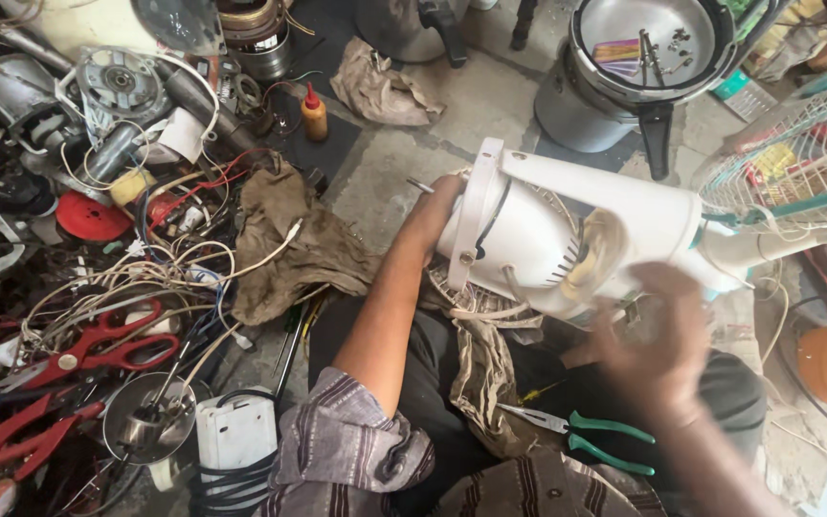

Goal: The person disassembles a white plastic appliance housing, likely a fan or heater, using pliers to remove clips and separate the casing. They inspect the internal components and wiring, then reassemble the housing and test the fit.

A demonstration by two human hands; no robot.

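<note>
A white electric fan body [567, 225] with its motor housing lies tilted across my lap, its stand neck running right toward a wire fan guard [796, 163]. My left hand [430, 218] grips the front face of the motor housing near the shaft. My right hand [658, 340], blurred by motion, is under the rear of the housing, fingers curled against it. Green-handled pliers [586, 436] lie on my lap on a brown cloth [480, 373].
Left of me is a pile of wires, motors and parts, with red-handled scissors [98, 347], a metal funnel [148, 416] and a white box [234, 436]. An orange-capped bottle [314, 113] and a rag [380, 88] sit ahead. A metal pot [643, 48] holds small tools.
</note>
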